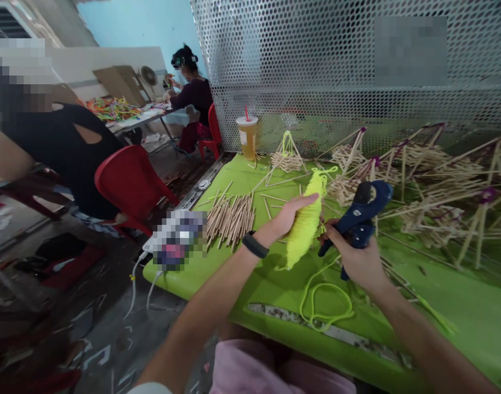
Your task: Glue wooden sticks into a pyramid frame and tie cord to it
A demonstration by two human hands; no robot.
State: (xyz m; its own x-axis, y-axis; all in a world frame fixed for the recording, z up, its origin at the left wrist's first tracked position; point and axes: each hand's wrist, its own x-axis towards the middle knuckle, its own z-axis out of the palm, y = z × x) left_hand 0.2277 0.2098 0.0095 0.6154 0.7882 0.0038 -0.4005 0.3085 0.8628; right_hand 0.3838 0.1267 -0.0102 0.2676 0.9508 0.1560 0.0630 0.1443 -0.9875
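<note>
The left hand [289,219] grasps a fuzzy neon-yellow yarn skein [306,227], long and oval, held above the glossy green table [439,295]. At its 3 o'clock, the right hand [357,260] is clenched round a smooth dark-blue plastic glue gun [363,210]. A loose strand [324,301] loops at 6 o'clock. Thin wooden sticks [229,216] lie heaped at 9 o'clock. Pyramid-shaped stick frames [431,175] crowd 2 o'clock, and a plastic cup [247,137] stands at 11.

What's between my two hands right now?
The yellow yarn bundle, held by the left hand, with the right hand gripping the blue glue gun beside it; head view.
</note>
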